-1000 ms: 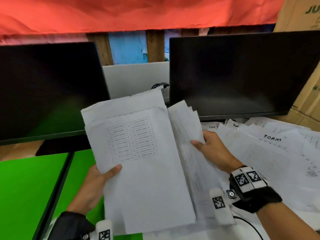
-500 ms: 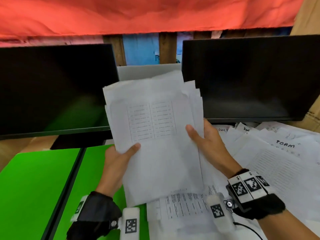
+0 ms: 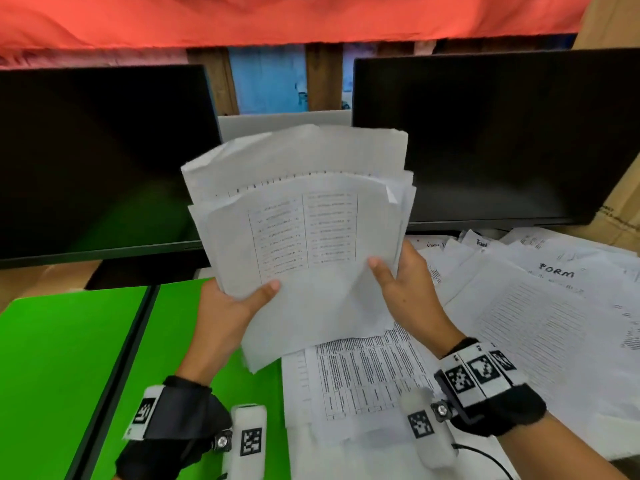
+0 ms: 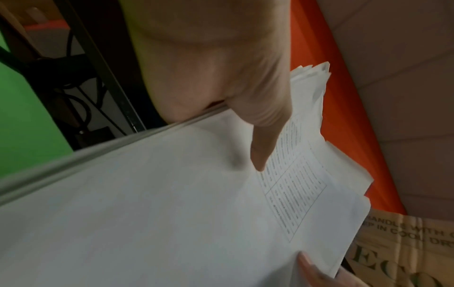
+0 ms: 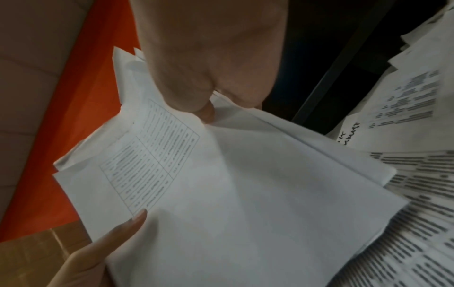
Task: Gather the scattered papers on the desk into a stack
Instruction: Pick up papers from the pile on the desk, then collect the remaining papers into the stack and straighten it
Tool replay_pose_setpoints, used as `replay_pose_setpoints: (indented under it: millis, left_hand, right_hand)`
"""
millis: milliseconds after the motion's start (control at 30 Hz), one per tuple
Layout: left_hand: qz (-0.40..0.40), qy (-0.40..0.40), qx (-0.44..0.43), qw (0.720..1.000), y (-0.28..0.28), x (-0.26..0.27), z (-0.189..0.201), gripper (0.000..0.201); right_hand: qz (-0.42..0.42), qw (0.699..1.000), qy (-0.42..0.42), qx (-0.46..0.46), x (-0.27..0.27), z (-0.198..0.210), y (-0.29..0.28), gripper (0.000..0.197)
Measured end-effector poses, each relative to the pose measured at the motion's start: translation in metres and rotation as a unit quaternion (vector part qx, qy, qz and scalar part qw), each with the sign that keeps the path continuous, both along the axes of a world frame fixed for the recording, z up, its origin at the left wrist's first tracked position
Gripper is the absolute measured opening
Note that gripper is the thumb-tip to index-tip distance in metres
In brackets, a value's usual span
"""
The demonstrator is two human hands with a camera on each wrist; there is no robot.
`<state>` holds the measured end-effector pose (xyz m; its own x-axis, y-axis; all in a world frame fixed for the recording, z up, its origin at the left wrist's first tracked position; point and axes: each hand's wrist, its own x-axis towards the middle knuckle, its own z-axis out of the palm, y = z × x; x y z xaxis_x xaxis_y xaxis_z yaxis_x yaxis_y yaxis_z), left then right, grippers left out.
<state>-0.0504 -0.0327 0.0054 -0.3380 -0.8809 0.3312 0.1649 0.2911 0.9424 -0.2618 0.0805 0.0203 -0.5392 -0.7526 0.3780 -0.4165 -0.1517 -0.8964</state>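
Note:
A thick bundle of white papers (image 3: pixel 304 237) is held upright above the desk, its top sheet bearing a printed table. My left hand (image 3: pixel 235 306) grips its lower left edge, thumb across the front (image 4: pixel 260 136). My right hand (image 3: pixel 398 282) grips the lower right edge, thumb on the front (image 5: pixel 203 110). The sheets (image 5: pixel 221 184) sit unevenly, with top edges staggered. More loose papers (image 3: pixel 536 323) lie scattered over the desk to the right, and a printed sheet (image 3: pixel 363 375) lies flat just under the bundle.
Two dark monitors (image 3: pixel 97 161) (image 3: pixel 495 140) stand behind the bundle. A green surface (image 3: pixel 59 358) covers the desk on the left. A cardboard box (image 3: pixel 620 209) stands at the far right, and red cloth (image 3: pixel 277 15) hangs overhead.
My right hand brought its sheets against the left hand's bundle, and both hands now hold one combined bundle, raised higher and more upright in front of the monitors.

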Motion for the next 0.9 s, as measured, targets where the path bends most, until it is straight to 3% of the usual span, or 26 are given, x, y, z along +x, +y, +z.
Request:
replay_pose_setpoints:
  millis: [100,233,300,367,433,533,600,767,900]
  left_hand:
    - [-0.019,-0.016,0.0,1.0,0.001,-0.002,-0.002,0.033]
    - [0.036,-0.025,0.007,0.999,-0.003,-0.005,-0.008,0.018]
    - [0.066,-0.015,-0.005,0.998,-0.008,0.0,-0.005,0.02]
    - [0.088,-0.01,-0.02,0.996,-0.014,0.009,-0.003,0.023]
    - [0.105,-0.01,-0.031,0.994,-0.017,0.016,0.0,0.023]
    - [0.112,-0.013,-0.036,0.993,-0.02,0.022,0.0,0.024]
    - [0.112,-0.017,-0.036,0.993,-0.019,0.022,-0.002,0.027]
    - [0.119,-0.035,-0.034,0.992,-0.018,0.025,-0.008,0.017]
    - [0.107,-0.04,-0.041,0.993,-0.016,0.025,-0.007,0.022]
  right_hand:
    - [0.005,0.999,0.026,0.033,-0.002,-0.001,-0.003,0.035]
    - [0.007,0.971,0.129,0.204,-0.015,-0.024,-0.004,0.041]
    - [-0.041,0.928,0.177,0.324,-0.029,-0.038,0.001,0.043]
    - [-0.094,0.865,0.22,0.442,-0.042,-0.049,0.008,0.056]
    - [-0.107,0.827,0.248,0.494,-0.049,-0.056,0.013,0.071]
    - [-0.068,0.839,0.255,0.476,-0.052,-0.061,0.01,0.079]
    - [-0.053,0.858,0.197,0.47,-0.052,-0.062,0.002,0.081]
    - [-0.103,0.896,0.073,0.427,-0.062,-0.063,-0.012,0.034]
    - [-0.122,0.926,0.058,0.354,-0.068,-0.066,0.0,0.018]
